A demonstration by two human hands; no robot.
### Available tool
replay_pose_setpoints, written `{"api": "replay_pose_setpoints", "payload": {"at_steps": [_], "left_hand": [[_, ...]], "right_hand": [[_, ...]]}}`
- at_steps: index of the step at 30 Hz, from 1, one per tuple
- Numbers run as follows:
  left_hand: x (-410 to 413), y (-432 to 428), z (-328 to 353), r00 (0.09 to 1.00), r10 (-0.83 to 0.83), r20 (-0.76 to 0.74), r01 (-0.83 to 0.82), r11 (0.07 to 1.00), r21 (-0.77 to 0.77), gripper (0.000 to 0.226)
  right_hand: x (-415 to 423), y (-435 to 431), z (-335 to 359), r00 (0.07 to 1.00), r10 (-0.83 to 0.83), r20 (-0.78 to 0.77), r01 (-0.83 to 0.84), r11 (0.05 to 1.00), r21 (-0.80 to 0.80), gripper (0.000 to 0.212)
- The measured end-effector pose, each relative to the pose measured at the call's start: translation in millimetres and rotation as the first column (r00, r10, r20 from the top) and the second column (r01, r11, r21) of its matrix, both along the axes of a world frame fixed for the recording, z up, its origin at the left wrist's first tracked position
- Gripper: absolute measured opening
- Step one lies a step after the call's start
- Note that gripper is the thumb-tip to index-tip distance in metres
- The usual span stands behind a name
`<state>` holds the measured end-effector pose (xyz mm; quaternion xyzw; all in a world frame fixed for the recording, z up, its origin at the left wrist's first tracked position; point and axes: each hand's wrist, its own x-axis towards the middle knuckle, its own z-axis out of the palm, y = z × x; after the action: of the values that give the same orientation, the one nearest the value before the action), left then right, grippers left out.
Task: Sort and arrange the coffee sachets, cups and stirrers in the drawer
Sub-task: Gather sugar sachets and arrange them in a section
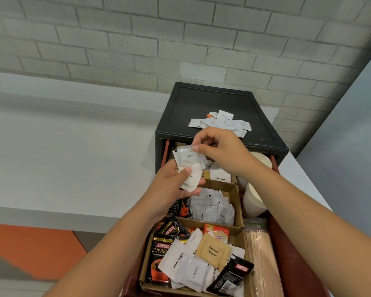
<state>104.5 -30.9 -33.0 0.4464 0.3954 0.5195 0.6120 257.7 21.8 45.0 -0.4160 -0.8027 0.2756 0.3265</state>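
Both hands work above the open drawer point(287, 243) of a black cabinet point(212, 103) standing on the white bench point(73, 146) near its back edge. The left hand point(169, 189) is closed around a small fan of white sachets point(189, 166), thumb pressing on top; the right hand point(221, 151) pinches the upper edge of one marked "Coffee". More white sachets lie in a loose pile point(221, 123) on the cabinet's top. Inside the drawer, cardboard dividers point(234, 189) hold mixed sachets, a brown sugar packet point(213, 251) and black Kopiko packs point(161, 254); paper cups point(253, 202) and wooden stirrers point(259, 260) sit along its right side.
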Motion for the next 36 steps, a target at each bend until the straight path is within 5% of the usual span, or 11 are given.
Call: {"api": "replay_pose_setpoints", "payload": {"at_steps": [5, 10, 12, 16, 18, 22, 25, 28, 31, 36], "left_hand": [[0.2, 1.0, -1.5, 1.0, 0.007, 0.002, -0.007, 1.0, -0.01, 0.028], [-0.7, 1.5, -1.5, 0.999, 0.045, 0.008, -0.045, 0.999, -0.004, 0.026], [-1.3, 1.6, -2.2, 0.998, 0.058, 0.009, -0.058, 0.998, 0.003, 0.027], [-0.6, 2.0, -1.7, 0.999, 0.042, 0.013, -0.042, 0.999, -0.002, 0.029], [-0.1, 1.8, -1.3, 0.999, 0.044, 0.009, -0.043, 0.999, -0.007, 0.029], [-0.3, 1.4, -1.1, 1.0, 0.029, -0.002, -0.029, 1.0, 0.0, 0.028], [-0.1, 1.3, -0.8, 1.0, 0.017, -0.025, -0.017, 1.0, -0.003, 0.028], [1.1, 0.7, -1.4, 1.0, -0.004, -0.029, 0.004, 1.0, -0.001, 0.027], [-0.7, 0.7, -1.2, 0.999, 0.04, 0.003, -0.04, 0.999, -0.013, 0.028], [-0.8, 2.3, -3.7, 0.995, 0.081, -0.057, -0.082, 0.996, -0.021, 0.018]], "right_hand": [[9.3, -6.8, -2.7, 0.987, -0.062, -0.149, 0.043, 0.991, -0.127, 0.012], [30.6, -13.9, -15.3, 0.927, -0.336, -0.165, 0.347, 0.937, 0.044, 0.017], [42.3, -16.8, -28.8, 0.914, -0.404, -0.023, 0.405, 0.912, 0.074, 0.018], [48.1, -24.7, -61.9, 0.876, -0.269, 0.4, 0.307, 0.951, -0.032, 0.023], [43.9, -27.7, -68.2, 0.838, -0.258, 0.481, 0.305, 0.952, -0.022, 0.023], [34.6, -27.0, -50.7, 0.92, -0.331, 0.213, 0.325, 0.944, 0.063, 0.021], [22.1, -26.1, -26.4, 0.97, -0.239, -0.035, 0.236, 0.969, -0.074, 0.013], [11.8, -22.3, -19.1, 0.987, -0.159, -0.024, 0.155, 0.981, -0.12, 0.008], [18.9, -19.0, -18.6, 0.958, -0.263, -0.114, 0.249, 0.961, -0.124, 0.012], [45.2, -26.6, -39.9, 0.931, -0.352, 0.095, 0.362, 0.925, -0.118, 0.022]]}}
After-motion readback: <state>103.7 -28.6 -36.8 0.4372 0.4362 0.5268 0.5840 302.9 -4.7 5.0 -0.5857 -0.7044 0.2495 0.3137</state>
